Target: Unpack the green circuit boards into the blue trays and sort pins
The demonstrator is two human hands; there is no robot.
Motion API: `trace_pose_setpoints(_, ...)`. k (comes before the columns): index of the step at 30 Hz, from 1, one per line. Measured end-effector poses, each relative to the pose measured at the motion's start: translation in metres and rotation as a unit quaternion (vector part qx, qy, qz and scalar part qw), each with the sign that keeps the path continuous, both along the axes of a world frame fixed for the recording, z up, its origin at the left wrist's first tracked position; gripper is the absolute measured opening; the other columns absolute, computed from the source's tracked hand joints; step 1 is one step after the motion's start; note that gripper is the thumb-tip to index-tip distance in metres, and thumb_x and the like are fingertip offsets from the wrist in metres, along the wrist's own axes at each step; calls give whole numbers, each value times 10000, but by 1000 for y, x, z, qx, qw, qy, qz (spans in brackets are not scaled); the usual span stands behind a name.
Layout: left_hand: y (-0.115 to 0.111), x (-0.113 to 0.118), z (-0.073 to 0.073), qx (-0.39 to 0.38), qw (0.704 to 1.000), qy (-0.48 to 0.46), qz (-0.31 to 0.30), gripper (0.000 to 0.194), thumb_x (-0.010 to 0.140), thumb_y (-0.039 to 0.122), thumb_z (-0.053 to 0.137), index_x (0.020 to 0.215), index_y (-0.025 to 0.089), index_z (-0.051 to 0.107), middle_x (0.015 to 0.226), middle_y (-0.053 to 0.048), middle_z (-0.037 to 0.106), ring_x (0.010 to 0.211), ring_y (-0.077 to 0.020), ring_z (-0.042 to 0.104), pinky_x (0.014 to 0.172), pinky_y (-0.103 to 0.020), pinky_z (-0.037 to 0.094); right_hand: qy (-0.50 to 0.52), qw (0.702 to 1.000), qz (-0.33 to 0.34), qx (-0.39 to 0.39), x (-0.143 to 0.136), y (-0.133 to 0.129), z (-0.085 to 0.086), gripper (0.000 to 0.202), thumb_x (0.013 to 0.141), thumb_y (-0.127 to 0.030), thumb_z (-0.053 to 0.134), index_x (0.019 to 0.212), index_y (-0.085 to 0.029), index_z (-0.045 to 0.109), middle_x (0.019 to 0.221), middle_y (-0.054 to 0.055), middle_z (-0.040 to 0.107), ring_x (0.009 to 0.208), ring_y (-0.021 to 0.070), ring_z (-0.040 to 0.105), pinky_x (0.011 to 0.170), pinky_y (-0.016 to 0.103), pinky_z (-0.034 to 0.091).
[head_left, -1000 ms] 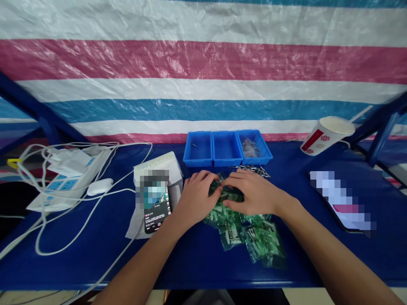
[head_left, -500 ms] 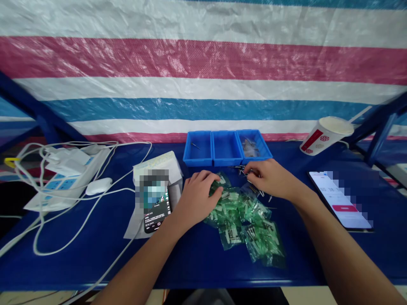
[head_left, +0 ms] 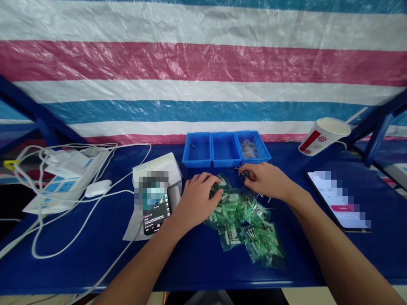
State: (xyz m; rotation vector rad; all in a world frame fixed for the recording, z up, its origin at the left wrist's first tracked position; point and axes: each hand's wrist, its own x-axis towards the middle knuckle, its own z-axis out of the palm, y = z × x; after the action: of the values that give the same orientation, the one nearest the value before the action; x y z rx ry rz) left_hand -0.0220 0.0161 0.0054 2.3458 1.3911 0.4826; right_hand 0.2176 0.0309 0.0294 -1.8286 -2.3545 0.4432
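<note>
Several small clear-green plastic bags (head_left: 233, 207) with metal pins or screws and pale strips inside lie in an overlapping pile on the blue table. My left hand (head_left: 202, 197) rests at the pile's left edge, palm down, thumb apart from the bent fingers. Beyond the pile, my right hand (head_left: 270, 181) has its thumb and fingertips drawn together at a loose heap of thin metal screw-like pieces (head_left: 243, 172). Whatever is between those fingertips is too small to tell. Just behind stands a blue three-compartment tray (head_left: 225, 163), with one thin metal piece in its left compartment and small parts in the right.
To the left, a lit phone (head_left: 157, 212) leans on a white tissue box (head_left: 159, 165). Tangled white cables, a power strip (head_left: 63, 188) and a white case (head_left: 98, 188) lie further left. On the right are another phone (head_left: 337, 203) and a tilted paper cup (head_left: 324, 137) with a straw.
My right hand has shifted very slightly at the metal pieces, fingertips still together. My left hand stays on the bags. The whole view has moved a little.
</note>
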Motion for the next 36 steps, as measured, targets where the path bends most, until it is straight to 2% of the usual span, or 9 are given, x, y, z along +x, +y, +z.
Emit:
trace_pose_setpoints(6, 1, -1, 2, -9, 1000, -22, 5, 176, 973, 303, 525, 1117, 249, 612, 1172, -41, 649, 1090, -277, 591, 921, -488, 465, 91, 990, 75, -76, -4, -4, 9, 162, 817, -219, 566, 920, -212, 691, 569, -41, 519, 538, 126, 479, 554, 274, 321)
trace_pose_setpoints(10, 2, -3, 3, -12, 999, -39, 6, 174, 989, 254, 492, 1110, 239, 617, 1181, -51, 646, 1091, -262, 608, 942, -480, 480, 122, 976, 121, -131, -5, -7, 12, 249, 803, -383, 668, 986, -215, 688, 661, -31, 530, 597, 139, 509, 558, 272, 345)
trace_pose_setpoints(13, 4, -3, 4, -9, 999, -39, 12, 175, 984, 219, 491, 1101, 233, 620, 1177, -58, 648, 1083, -265, 616, 943, -486, 487, 114, 978, 126, -122, -4, -7, 12, 347, 792, -412, 685, 1063, -196, 700, 746, 3, 581, 661, 162, 546, 589, 281, 372)
trace_pose_setpoints(18, 3, -3, 6, -12, 999, -40, 13, 163, 986, 226, 491, 1079, 227, 625, 1159, -53, 652, 1071, -262, 619, 933, -486, 498, 106, 981, 139, -84, 7, -7, 8, 406, 780, -157, 556, 1134, -218, 745, 795, 37, 655, 775, 194, 582, 753, 320, 423)
trace_pose_setpoints(22, 2, -3, 4, -7, 999, -47, 12, 158, 985, 255, 494, 1067, 232, 627, 1144, -51, 657, 1055, -255, 623, 930, -480, 502, 71, 985, 143, -61, 15, -7, 1, 498, 735, -111, 566, 1163, -292, 748, 923, 58, 673, 958, 255, 568, 876, 392, 389)
trace_pose_setpoints(25, 2, -3, 3, 1, 999, -52, 7, 153, 980, 277, 507, 1064, 231, 626, 1133, -57, 660, 1033, -252, 631, 912, -471, 510, 37, 989, 130, -61, 15, -6, -3, 443, 761, -135, 570, 1113, -333, 753, 927, 58, 638, 984, 281, 540, 843, 417, 359)
trace_pose_setpoints(28, 2, -2, 5, -1, 999, -53, 4, 148, 975, 274, 512, 1059, 231, 626, 1132, -58, 661, 1038, -259, 633, 900, -471, 516, 35, 990, 124, -66, 11, -6, -2, 321, 792, -157, 569, 1005, -304, 758, 923, 63, 619, 1000, 294, 521, 827, 431, 336)
trace_pose_setpoints(33, 2, -2, 6, 2, 998, -64, 6, 134, 962, 259, 529, 1047, 229, 629, 1116, -57, 664, 1036, -258, 632, 901, -461, 516, 68, 990, 112, -58, 7, -5, 6, 134, 774, -138, 565, 780, -221, 669, 900, 49, 595, 978, 268, 514, 840, 422, 340)
trace_pose_setpoints(36, 2, -3, 3, 1, 997, -72, 0, 142, 967, 265, 532, 1067, 233, 627, 1139, -54, 654, 1058, -252, 622, 919, -453, 508, 119, 984, 129, -32, 8, -3, 8, 97, 780, -135, 543, 748, -206, 601, 916, 35, 580, 968, 236, 518, 896, 421, 356)
